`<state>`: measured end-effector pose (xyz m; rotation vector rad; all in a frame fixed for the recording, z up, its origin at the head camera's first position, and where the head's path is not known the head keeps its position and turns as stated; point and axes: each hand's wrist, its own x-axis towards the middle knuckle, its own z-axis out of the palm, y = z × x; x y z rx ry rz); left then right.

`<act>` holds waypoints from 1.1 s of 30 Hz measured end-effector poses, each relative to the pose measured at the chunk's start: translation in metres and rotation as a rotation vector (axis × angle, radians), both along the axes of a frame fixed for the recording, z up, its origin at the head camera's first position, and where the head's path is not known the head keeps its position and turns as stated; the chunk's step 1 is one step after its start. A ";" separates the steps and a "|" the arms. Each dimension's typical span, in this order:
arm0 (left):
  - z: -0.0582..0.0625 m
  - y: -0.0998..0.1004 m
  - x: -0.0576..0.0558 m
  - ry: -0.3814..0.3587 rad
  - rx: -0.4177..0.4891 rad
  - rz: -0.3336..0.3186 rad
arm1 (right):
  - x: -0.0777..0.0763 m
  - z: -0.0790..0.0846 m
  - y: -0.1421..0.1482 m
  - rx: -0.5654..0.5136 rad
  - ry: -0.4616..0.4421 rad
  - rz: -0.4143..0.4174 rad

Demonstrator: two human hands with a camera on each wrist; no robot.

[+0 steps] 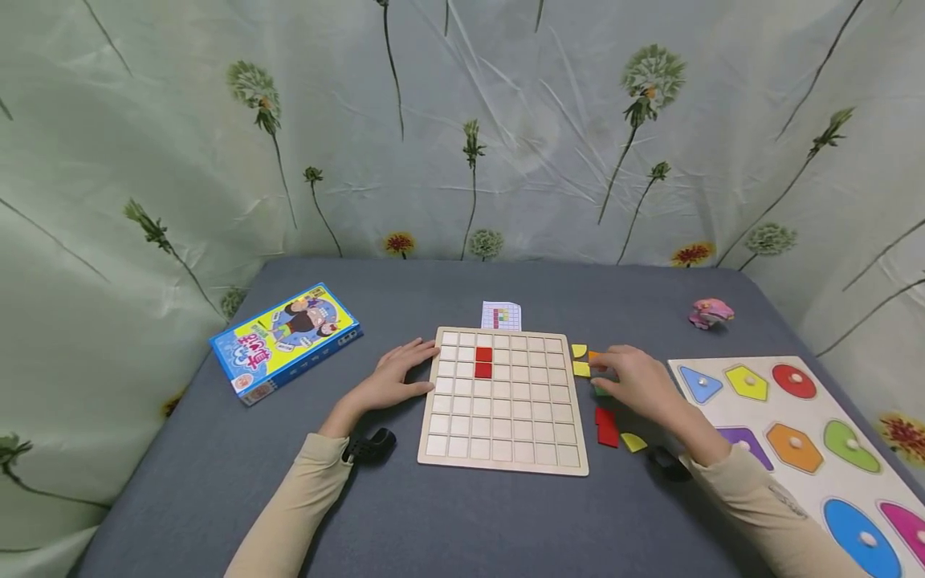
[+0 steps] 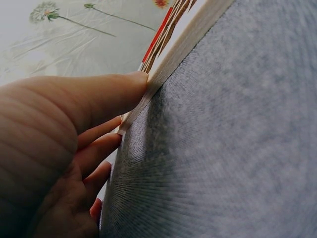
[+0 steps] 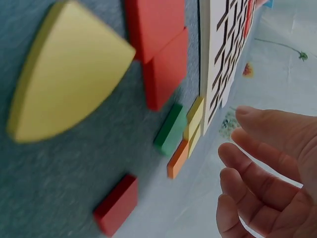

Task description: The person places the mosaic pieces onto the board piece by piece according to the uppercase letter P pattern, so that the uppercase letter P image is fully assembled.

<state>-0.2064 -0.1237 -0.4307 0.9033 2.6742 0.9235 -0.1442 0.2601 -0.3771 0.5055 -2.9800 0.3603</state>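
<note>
A wooden grid board (image 1: 462, 409) lies on the table with two red square tiles (image 1: 483, 363) set one below the other in its upper part. My left hand (image 1: 390, 377) rests beside it, thumb and fingertips touching its left edge; the left wrist view shows the thumb (image 2: 109, 96) against that edge. Over the loose pieces right of the board hovers my right hand (image 1: 643, 385), its thumb and fingers apart with nothing between them. Near it lie yellow tiles (image 1: 581, 369), an orange tile (image 3: 178, 158), a green tile (image 3: 171, 130), red tiles (image 1: 606, 427) and a yellow quarter-round piece (image 3: 69, 74).
Behind the board lies a small card with a coloured grid pattern (image 1: 500, 315). A blue and yellow box (image 1: 289, 341) sits at the left. A shape-puzzle board (image 1: 759, 409) with knobbed pieces fills the right side, and a pink toy figure (image 1: 711, 313) stands beyond it.
</note>
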 end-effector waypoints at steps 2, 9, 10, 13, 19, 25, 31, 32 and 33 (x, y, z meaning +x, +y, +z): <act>0.001 0.000 0.000 0.001 0.011 -0.006 | 0.001 0.001 0.005 -0.008 -0.002 -0.005; -0.001 0.001 -0.001 0.015 0.001 -0.016 | 0.007 0.001 0.019 -0.006 -0.021 -0.029; -0.001 0.001 -0.001 0.015 0.000 -0.015 | 0.008 0.001 0.020 -0.006 -0.030 -0.034; -0.001 0.001 -0.001 0.014 -0.003 -0.016 | 0.012 0.001 0.026 -0.004 -0.070 -0.056; 0.000 0.000 -0.001 -0.009 0.000 -0.003 | 0.019 -0.001 0.036 -0.015 -0.097 -0.077; 0.000 0.000 -0.001 -0.007 -0.010 -0.001 | 0.024 -0.004 0.046 -0.013 -0.063 -0.071; 0.000 0.000 0.000 0.002 0.000 -0.004 | 0.026 -0.008 0.050 -0.011 -0.102 -0.077; 0.000 0.000 0.000 0.002 0.003 -0.005 | 0.026 -0.009 0.050 -0.011 -0.112 -0.080; 0.000 0.000 0.000 0.001 0.005 -0.006 | 0.026 -0.010 0.050 -0.011 -0.120 -0.080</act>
